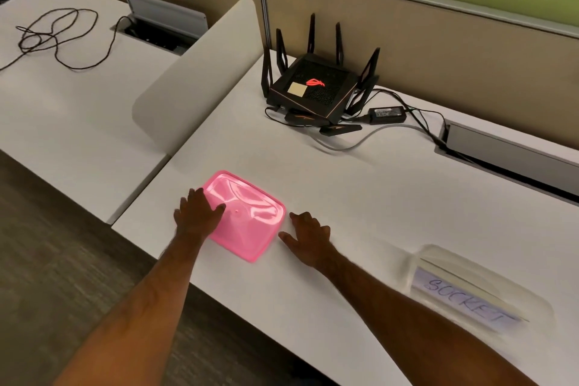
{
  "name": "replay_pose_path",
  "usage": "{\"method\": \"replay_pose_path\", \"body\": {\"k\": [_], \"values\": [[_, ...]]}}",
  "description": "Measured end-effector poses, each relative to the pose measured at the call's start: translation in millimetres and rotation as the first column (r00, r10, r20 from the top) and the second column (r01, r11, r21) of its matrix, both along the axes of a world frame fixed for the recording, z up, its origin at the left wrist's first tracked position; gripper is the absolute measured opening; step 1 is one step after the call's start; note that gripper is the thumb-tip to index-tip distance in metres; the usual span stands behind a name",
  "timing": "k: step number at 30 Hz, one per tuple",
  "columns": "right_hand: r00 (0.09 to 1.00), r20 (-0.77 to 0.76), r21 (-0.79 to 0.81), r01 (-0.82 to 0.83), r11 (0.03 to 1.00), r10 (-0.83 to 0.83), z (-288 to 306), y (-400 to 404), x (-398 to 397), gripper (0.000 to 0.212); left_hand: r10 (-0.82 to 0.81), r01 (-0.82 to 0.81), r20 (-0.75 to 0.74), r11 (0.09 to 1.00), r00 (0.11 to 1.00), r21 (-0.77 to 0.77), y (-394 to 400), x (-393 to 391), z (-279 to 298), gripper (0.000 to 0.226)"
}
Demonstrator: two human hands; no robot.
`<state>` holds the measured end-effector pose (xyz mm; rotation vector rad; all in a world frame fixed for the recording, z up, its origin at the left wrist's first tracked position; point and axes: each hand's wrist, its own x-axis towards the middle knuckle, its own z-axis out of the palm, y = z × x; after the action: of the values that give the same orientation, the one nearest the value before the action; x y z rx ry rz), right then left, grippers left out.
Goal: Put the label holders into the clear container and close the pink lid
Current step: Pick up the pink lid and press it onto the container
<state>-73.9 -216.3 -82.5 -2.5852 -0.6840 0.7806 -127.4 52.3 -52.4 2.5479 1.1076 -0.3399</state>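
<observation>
Office cubicle, white desk (360, 204) with beige and green partition panels behind; a second desk at 10 o'clock carries one loose cable (56, 37). Left to right along the near edge: left hand (199, 213) lies flat, fingers spread and fairly straight, palm and fingers pressing on the left edge of the pink lid (246, 215), nothing gripped. One pink lid, lying flat on the desk, long axis running roughly 11 to 5 o'clock, not on the container. Right hand (308, 236) sits just beside the lid's right edge, at its 3 o'clock, fingers loosely spread on the desk, holding nothing; contact with the lid can't be confirmed. Clear container (476, 288), one, sits well apart at 4 o'clock from the right hand, blurred. Inside, label holders (463, 294): one reading "SOCKET" is readable, further count can't be told. One black router (316, 88) at 12 o'clock, one power brick (387, 114) beside it. Judgement: holders look loaded; lid must travel right toward 4 o'clock, right hand nearer the container.
</observation>
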Motion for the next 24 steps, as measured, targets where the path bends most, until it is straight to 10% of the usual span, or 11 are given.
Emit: {"method": "replay_pose_path", "body": {"k": [10,24], "values": [[0.929,-0.299,0.129,0.266,0.955,-0.218,4,17,-13,0.066,0.083,-0.081,0.065,0.996,0.994,-0.028,0,0,-1,0.070],[0.668,-0.639,0.410,0.715,0.567,-0.380,58,-23,-3,0.056,0.094,-0.074,0.198,0.991,0.976,-0.110,-33,15,32,0.065]]}}
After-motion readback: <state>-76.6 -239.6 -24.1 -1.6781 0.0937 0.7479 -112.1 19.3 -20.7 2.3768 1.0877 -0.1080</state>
